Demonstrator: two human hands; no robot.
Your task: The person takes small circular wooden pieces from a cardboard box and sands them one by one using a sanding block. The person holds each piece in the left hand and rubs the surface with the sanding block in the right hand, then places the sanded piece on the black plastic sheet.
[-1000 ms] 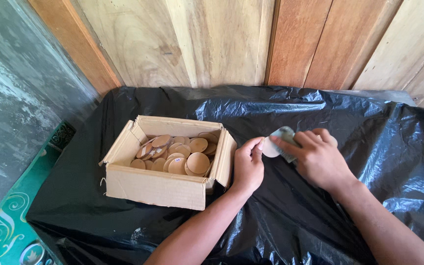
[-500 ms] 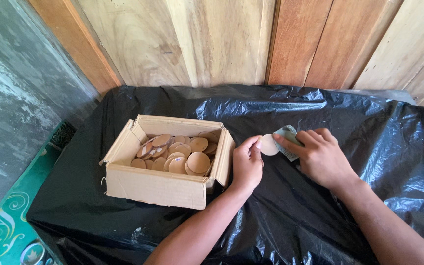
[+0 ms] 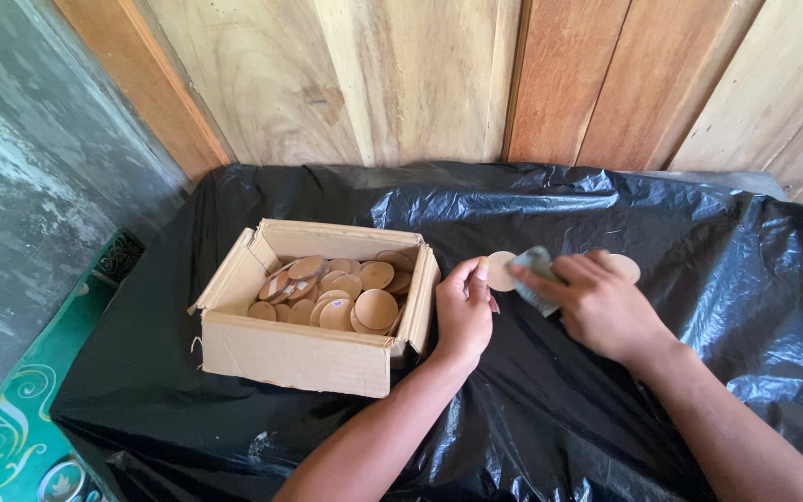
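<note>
My left hand pinches a round wooden disc by its edge, just right of the cardboard box. My right hand presses a folded grey-green piece of sandpaper or cloth against that disc. The open box holds several similar round wooden discs. Another disc lies on the black plastic sheet, just behind my right hand.
The black plastic sheet covers the work surface up to a wooden plank wall. A grey wall rises on the left. A green patterned mat lies at the lower left.
Both hands stay at the disc; my right hand has shifted the sandpaper or cloth slightly across it. The box has not moved.
</note>
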